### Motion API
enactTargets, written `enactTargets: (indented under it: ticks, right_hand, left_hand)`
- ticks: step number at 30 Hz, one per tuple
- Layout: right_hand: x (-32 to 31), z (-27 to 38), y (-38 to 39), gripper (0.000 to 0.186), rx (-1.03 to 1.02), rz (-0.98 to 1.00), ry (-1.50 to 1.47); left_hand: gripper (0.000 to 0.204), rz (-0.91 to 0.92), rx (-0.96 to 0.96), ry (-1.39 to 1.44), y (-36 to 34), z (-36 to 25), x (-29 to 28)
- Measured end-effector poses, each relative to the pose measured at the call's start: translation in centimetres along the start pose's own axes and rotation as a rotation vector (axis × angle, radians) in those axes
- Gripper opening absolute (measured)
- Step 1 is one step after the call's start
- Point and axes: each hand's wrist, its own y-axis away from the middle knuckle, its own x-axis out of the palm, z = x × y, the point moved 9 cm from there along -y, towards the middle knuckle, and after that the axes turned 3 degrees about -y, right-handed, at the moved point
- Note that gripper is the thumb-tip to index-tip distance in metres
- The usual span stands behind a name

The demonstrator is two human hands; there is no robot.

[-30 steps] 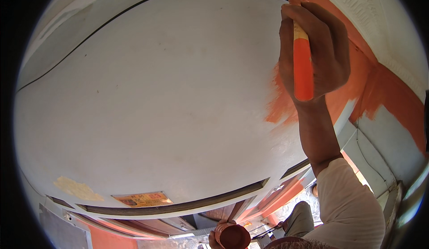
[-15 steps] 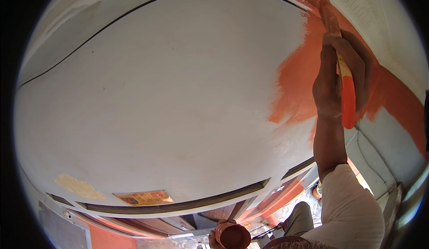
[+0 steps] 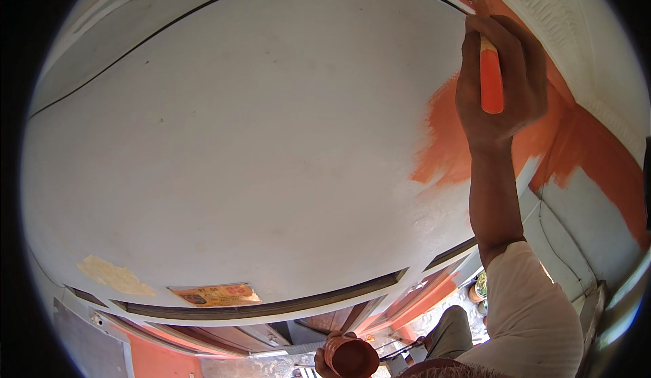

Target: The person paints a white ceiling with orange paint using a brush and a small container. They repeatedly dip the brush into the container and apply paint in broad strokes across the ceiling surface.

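Note:
My right hand (image 3: 519,86) is raised high at the upper right, its fingers closed round a paintbrush (image 3: 491,83) with a red-ended wooden handle. The bristle end is up by the cornice and mostly hidden behind my fingers. Around that hand the pale wall (image 3: 271,141) carries a ragged patch of orange paint (image 3: 441,147). Low in the middle, my left hand (image 3: 321,362) grips a round, paint-smeared container (image 3: 351,359) from its left side. The container's inside is coated reddish-orange; how much paint it holds I cannot tell.
A black cable (image 3: 203,8) runs along the wall's top to a spot beside the brush. White moulded cornice (image 3: 542,12) borders the upper right. Below are a dark ledge (image 3: 285,311), an orange and yellow sign (image 3: 215,295) and potted plants (image 3: 480,286).
My right hand has moved up and slightly left with the paintbrush, whose handle now looks shorter and more upright. My left hand still holds the container in nearly the same place.

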Motion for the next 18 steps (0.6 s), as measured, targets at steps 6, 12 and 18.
enactTargets:
  ticks: [6, 12, 18]
  right_hand:
    - [0.8, 2.2, -1.2, 0.023, 0.012, -0.026, -0.033]
    - [1.1, 3.2, -1.9, 0.026, -0.027, -0.04, -0.034]
    - [1.4, 3.8, -2.2, 0.028, -0.056, -0.094, -0.067]
  left_hand:
    - [0.07, 0.386, -0.06, 0.233, 1.1, -1.2, 5.7]
    - [0.076, 0.249, -0.074, 0.065, 1.1, -1.5, 4.2]
    - [0.079, 0.23, -0.066, 0.048, 1.4, -1.8, 4.4]
